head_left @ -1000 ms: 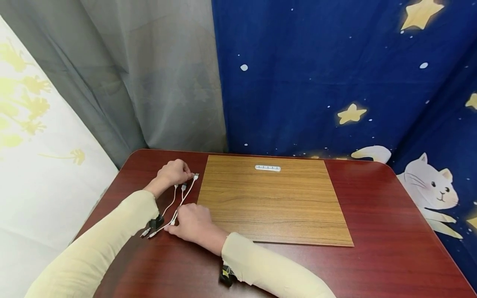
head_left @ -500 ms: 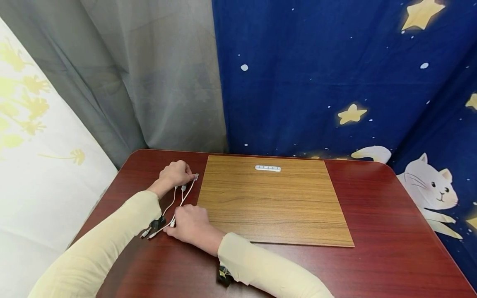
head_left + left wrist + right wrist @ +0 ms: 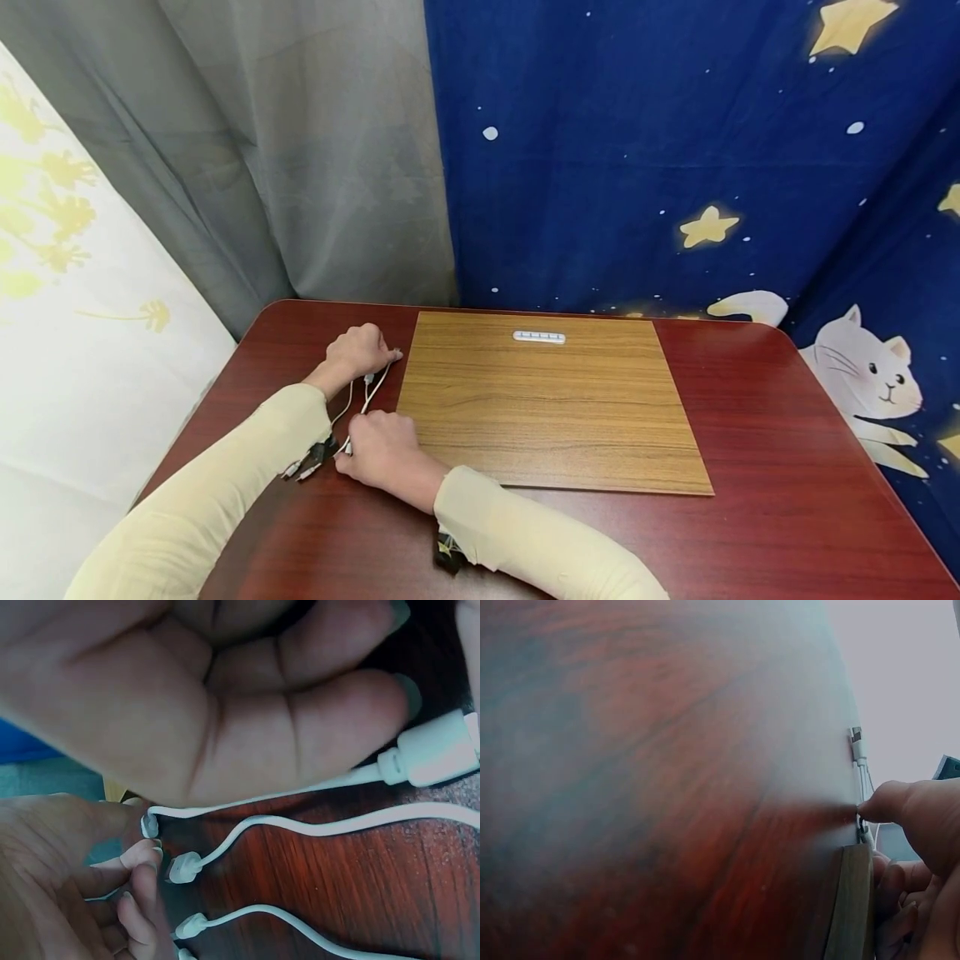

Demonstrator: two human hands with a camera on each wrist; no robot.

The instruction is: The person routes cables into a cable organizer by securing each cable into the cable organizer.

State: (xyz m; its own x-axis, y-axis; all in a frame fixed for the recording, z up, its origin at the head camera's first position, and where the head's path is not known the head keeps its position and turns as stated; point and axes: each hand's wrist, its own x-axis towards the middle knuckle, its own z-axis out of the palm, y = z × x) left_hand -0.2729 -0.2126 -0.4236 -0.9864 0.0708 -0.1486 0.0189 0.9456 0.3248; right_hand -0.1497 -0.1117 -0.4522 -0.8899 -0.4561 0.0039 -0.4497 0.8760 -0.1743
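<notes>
Several white USB cables (image 3: pixel 378 383) lie side by side at the table's left, left of a wood-grain board (image 3: pixel 555 408). My left hand (image 3: pixel 358 350) pinches one cable's far connector between thumb and fingers. In the left wrist view a large white plug (image 3: pixel 439 750) is right at its fingertips. My right hand (image 3: pixel 384 446) is at the near end of the cables, by the board's near left corner. There, in the left wrist view, its fingertips (image 3: pixel 146 855) pinch a small white connector (image 3: pixel 150 823). Other connectors (image 3: pixel 184 868) lie beside them.
A white cable holder strip (image 3: pixel 538 337) with several slots lies near the board's back edge. Black wrist cameras (image 3: pixel 448 554) hang under both sleeves. The dark red table (image 3: pixel 780 450) extends to the right, and curtains (image 3: pixel 615 167) hang behind it.
My left hand has shifted slightly right and taken hold of the far USB connector, which its fingers now mostly cover. My right hand stays at the near end, nearly still.
</notes>
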